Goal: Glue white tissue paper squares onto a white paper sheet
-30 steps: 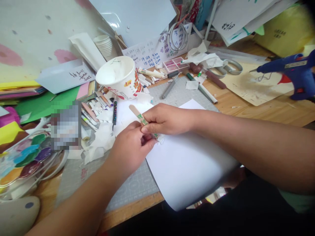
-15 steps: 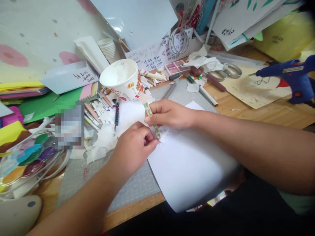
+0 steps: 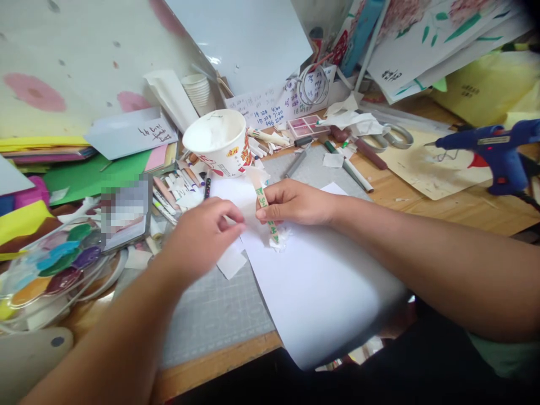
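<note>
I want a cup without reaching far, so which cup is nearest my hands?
The big cup with red and yellow print, tilted just beyond your right hand. The stack of small plain white cups stands farther back.

Green-marked wooden stick (image 3: 273, 229), steeply tilted

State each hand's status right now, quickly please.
Left hand: blurred; grip cannot be told.
Right hand: closed, holding the wooden stick.
</note>
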`<state>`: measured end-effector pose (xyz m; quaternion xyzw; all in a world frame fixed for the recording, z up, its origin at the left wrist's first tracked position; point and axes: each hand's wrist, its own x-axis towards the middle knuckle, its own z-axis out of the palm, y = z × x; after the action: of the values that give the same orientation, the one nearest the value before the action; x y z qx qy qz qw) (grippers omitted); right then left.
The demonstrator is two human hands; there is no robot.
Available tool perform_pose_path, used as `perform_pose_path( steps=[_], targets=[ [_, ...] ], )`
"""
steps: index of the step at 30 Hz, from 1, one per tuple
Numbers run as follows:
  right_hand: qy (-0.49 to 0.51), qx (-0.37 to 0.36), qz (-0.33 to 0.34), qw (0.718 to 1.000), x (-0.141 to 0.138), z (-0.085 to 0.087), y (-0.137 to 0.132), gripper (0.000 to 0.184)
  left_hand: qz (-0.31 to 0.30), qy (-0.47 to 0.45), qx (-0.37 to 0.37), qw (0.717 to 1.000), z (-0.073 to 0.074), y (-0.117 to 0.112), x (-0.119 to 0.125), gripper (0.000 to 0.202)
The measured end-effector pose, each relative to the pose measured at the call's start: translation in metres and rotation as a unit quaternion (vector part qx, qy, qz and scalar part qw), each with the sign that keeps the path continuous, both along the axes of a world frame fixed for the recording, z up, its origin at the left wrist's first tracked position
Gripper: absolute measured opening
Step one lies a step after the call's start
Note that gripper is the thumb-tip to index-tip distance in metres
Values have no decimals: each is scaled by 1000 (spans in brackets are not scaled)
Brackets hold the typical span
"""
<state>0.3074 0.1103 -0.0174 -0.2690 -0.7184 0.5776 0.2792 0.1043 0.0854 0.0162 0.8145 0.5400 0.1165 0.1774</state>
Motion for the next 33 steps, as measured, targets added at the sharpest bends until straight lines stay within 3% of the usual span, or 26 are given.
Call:
perform_pose_path(
  steps=[3, 5, 9, 12, 26, 30, 33],
  targets=[
    [-9, -13, -5, 1000, 0, 1, -1, 20, 25, 79, 25, 996, 22, 12, -24, 14],
    [-9, -19, -10, 1000, 0, 1, -2, 20, -25, 111, 8, 993, 28, 17, -36, 15],
    [-1, -27, -22, 999, 0, 2, -3, 22, -185, 132, -43, 973, 20, 21, -45, 17],
    [-2, -29, -30, 999, 0, 2, -4, 26, -235, 141, -58, 960, 10, 20, -41, 20],
    [17, -45, -33, 998, 0, 2, -4, 28, -260, 123, -65, 956, 8, 17, -30, 11],
    [23, -58, -37, 997, 0, 3, -4, 27, -197, 112, -57, 972, 12, 16, -32, 9],
    [27, -72, -38, 996, -1, 3, -4, 27, -109, 76, -25, 991, 14, 15, -31, 9]
  ],
)
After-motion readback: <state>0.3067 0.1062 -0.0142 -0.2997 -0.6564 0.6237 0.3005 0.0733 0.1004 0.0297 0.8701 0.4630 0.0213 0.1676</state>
